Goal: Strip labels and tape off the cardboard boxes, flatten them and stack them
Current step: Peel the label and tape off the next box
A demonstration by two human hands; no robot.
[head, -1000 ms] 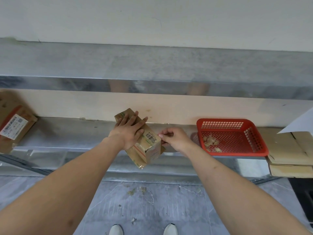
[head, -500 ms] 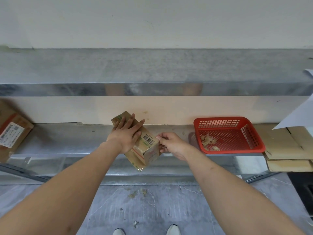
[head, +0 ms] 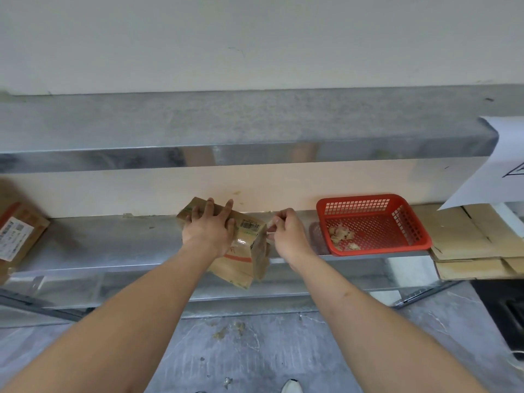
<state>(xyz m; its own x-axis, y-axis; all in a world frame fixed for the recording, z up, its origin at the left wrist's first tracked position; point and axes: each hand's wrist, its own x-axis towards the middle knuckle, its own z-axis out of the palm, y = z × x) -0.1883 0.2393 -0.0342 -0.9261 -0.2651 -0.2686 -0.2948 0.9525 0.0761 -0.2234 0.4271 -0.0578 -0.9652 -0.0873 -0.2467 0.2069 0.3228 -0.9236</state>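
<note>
While left hand pins box, right hand pinches tape

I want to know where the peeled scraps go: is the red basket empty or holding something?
Holding something: pale crumpled scraps lie on the floor of the red basket.

A metal shelf runs across the middle of the frame. On it, at the left edge, lies a labelled cardboard box; at centre a small cardboard box rests on its front lip; right of centre sits a red plastic basket; at the far right lies a stack of flattened cardboard, overhanging the front edge.
</note>
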